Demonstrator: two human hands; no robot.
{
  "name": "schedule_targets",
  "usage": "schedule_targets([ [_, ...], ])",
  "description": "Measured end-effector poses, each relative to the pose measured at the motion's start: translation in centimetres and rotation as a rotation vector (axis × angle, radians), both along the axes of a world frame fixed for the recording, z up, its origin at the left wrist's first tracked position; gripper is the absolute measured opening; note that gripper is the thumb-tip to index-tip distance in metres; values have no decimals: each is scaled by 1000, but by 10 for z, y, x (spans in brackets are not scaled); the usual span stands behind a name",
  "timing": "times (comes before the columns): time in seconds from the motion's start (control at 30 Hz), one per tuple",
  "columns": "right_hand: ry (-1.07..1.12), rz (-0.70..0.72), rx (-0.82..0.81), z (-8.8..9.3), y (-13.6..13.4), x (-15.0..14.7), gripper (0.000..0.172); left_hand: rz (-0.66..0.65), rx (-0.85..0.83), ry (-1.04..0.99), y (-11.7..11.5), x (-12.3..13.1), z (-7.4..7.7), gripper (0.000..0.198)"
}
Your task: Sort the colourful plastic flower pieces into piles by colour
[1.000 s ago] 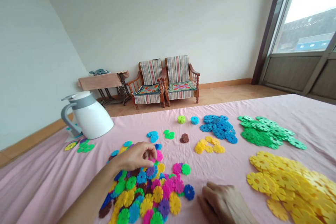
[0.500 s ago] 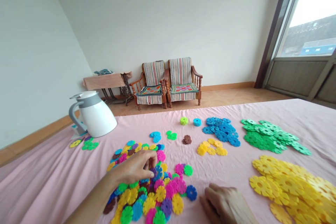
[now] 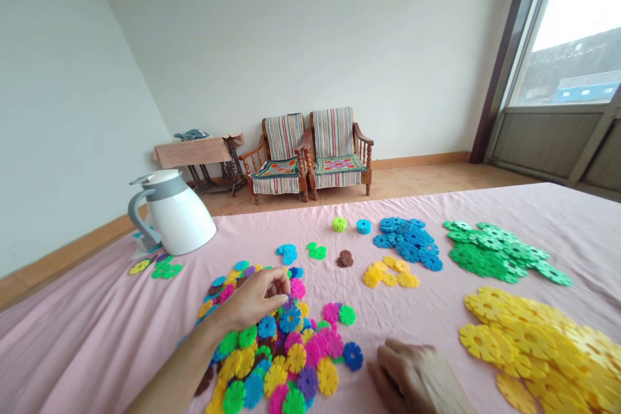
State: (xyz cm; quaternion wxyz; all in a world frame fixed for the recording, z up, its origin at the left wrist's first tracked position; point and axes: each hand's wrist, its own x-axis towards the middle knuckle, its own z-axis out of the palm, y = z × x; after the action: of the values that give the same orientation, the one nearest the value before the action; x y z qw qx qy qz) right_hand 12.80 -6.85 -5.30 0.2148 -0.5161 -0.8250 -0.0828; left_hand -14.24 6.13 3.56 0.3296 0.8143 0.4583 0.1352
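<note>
My left hand [image 3: 259,297] is above the far part of a mixed pile of colourful snowflake discs [image 3: 274,372]. Its thumb and fingers are pinched together; whatever is between them is hidden. Just beside the thumb tip shows a purple disc [image 3: 290,304], with a blue disc [image 3: 290,319] lower down. To the right of the pile my right hand [image 3: 412,372] rests on the pink cloth, loosely bent with fingers slightly apart and no disc seen in it. Nearest to it lies a dark blue disc [image 3: 353,356].
Sorted heaps lie on the right: yellow discs [image 3: 533,343], green discs [image 3: 499,252] and blue discs [image 3: 407,242]. Small groups include brown discs [image 3: 345,259] and orange-yellow discs [image 3: 391,273]. A white jug [image 3: 179,220] stands far left. Two wooden armchairs [image 3: 334,142] are beyond the table.
My left hand has risen slightly away from the pile, uncovering more of the blue discs beneath it. The right hand stays where it was.
</note>
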Motion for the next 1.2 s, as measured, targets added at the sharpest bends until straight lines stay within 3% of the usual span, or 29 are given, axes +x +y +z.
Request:
schedule_targets([
  [0.43,14,-21,-17,-1,-2,-2,23,85,-28,-51,-4,7,-3,16],
  [0.63,25,-9,-26,-1,-2,-1,24,118,170,30,-2,10,-7,18],
  [0.77,38,-11,-4,-3,-1,-1,23,16,324,111,-4,16,-6,29],
  [0.9,22,-11,4,0,-1,-1,24,-73,323,155,-7,17,-3,29],
  [1.07,-4,-4,26,2,1,-2,24,-88,244,169,-11,15,6,16],
  [1.2,-2,1,44,0,2,-2,24,-4,308,116,6,-1,7,23],
])
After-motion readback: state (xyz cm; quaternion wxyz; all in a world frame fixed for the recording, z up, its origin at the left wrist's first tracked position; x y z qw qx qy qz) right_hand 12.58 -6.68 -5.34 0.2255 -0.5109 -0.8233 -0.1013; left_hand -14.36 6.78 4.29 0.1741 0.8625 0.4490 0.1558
